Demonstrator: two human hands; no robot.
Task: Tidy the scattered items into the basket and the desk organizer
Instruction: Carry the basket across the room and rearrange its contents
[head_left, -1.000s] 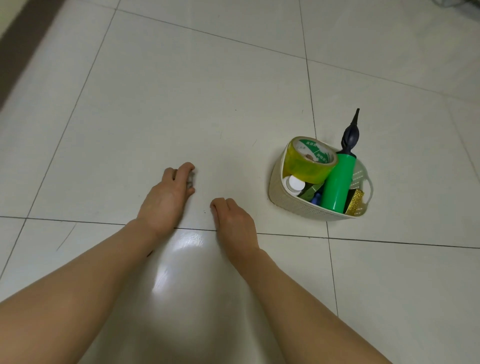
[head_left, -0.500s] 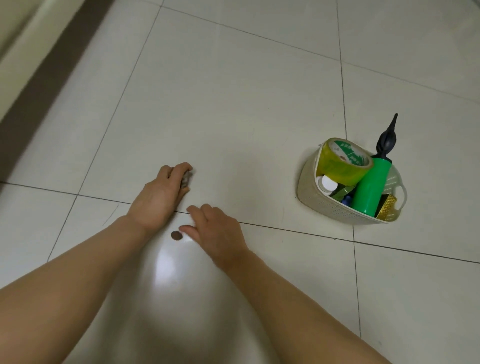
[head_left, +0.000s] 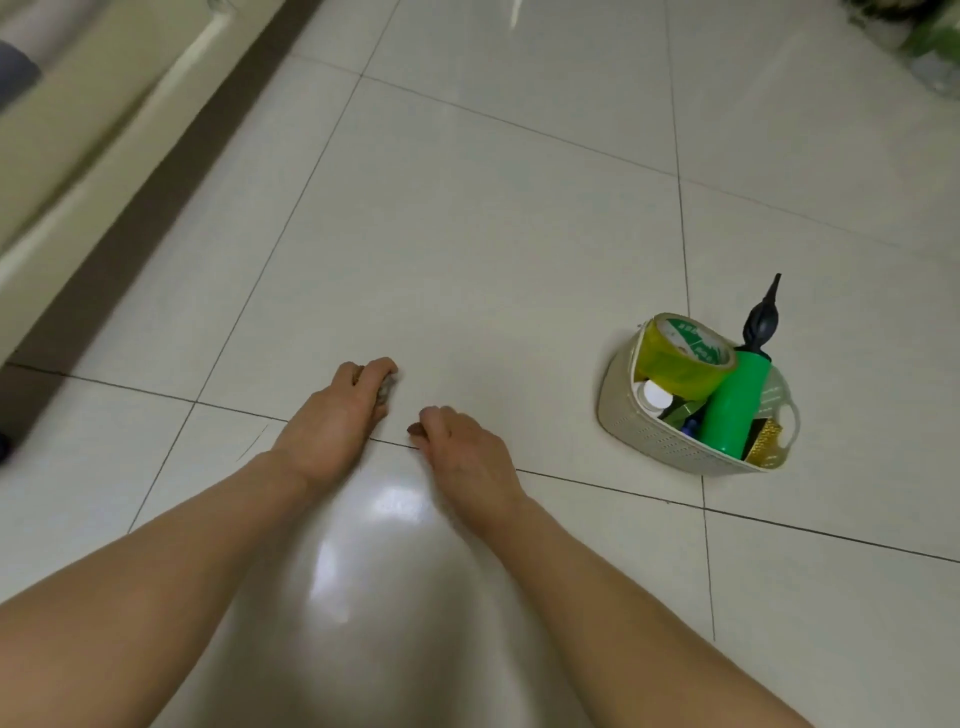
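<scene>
We pinch a small brown coin (head_left: 414, 428) in our right hand (head_left: 462, 454); our left hand (head_left: 337, 421) grips more small bits; the basket (head_left: 670, 447) sits off at mid right, nearer our right hand.

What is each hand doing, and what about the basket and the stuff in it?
left hand: on the floor, fingers curled round small greyish things
right hand: pinches a small brown disc at the floor
basket: upright on the floor, full
tape roll: tilted, leaning on the rim
green pump: standing in the basket, black nozzle up
</scene>
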